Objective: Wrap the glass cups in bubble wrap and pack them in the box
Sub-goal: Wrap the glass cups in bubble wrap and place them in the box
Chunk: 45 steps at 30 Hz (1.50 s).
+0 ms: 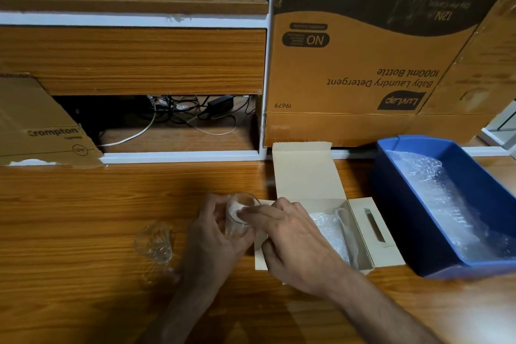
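1. Head view, lower centre: the left hand (215, 232) is curled around a glass cup (239, 218), while the right hand (293, 243) presses its fingertips (245, 213) against the cup, seemingly pinching something pale
2. A second glass cup (153, 243) stands at lower left on the table (83, 204)
3. Right of centre: the open box (329, 232) holds bubble wrap (329, 232); the blue tray (396, 204) holds more wrap

A storeroom or stockroom corner — stacked shipping cartons (363, 58) of detergent and biscuits crowd a wood-grain desk (111, 204), loose cables (195, 114) tangled in its cubby.
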Each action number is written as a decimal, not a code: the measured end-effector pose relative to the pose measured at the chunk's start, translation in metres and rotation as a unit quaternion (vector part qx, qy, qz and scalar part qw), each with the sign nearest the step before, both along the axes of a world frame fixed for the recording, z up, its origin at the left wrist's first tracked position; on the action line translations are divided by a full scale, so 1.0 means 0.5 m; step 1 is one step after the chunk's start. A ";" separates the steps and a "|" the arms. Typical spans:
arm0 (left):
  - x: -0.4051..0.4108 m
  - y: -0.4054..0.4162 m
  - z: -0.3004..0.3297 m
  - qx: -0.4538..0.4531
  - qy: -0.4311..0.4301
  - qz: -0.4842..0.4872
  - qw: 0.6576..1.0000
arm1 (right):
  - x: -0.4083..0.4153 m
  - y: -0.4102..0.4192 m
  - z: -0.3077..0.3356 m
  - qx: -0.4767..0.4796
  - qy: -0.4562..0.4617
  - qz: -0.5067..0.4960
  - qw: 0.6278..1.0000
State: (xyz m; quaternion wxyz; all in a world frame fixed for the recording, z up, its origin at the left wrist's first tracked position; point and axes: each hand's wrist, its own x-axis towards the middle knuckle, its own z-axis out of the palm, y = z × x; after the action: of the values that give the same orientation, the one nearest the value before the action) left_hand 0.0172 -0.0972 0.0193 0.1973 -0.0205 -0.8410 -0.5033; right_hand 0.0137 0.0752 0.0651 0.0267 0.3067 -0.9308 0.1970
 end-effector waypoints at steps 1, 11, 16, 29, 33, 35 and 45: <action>0.000 0.002 -0.002 0.009 -0.004 0.004 1.000 | 0.002 0.007 -0.001 -0.016 0.006 -0.011 1.000; 0.008 -0.006 -0.024 0.017 -0.036 0.005 0.999 | 0.022 0.028 -0.035 -0.004 0.030 -0.021 0.999; 0.020 -0.009 -0.026 -0.010 -0.048 0.005 0.999 | 0.022 0.021 -0.041 0.015 0.036 -0.008 0.999; 0.005 0.028 0.036 -0.013 -0.038 -0.052 0.998 | 0.022 0.062 -0.007 -0.104 0.006 -0.053 0.993; -0.028 0.092 0.038 -0.012 -0.038 -0.089 0.995 | 0.001 0.124 -0.001 -0.121 0.005 -0.083 0.989; -0.039 0.127 0.029 0.007 -0.044 -0.115 0.992 | -0.009 0.160 -0.005 -0.129 -0.009 -0.096 0.987; -0.073 0.243 -0.030 -0.073 -0.111 -0.177 0.975 | -0.052 0.275 -0.078 -0.131 -0.120 -0.152 0.972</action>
State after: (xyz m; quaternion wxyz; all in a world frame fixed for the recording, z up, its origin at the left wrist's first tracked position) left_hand -0.0195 0.0244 0.0045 0.0082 -0.1271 -0.8754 -0.4664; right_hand -0.0124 0.2127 0.0260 -0.0159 0.1293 -0.9291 0.3461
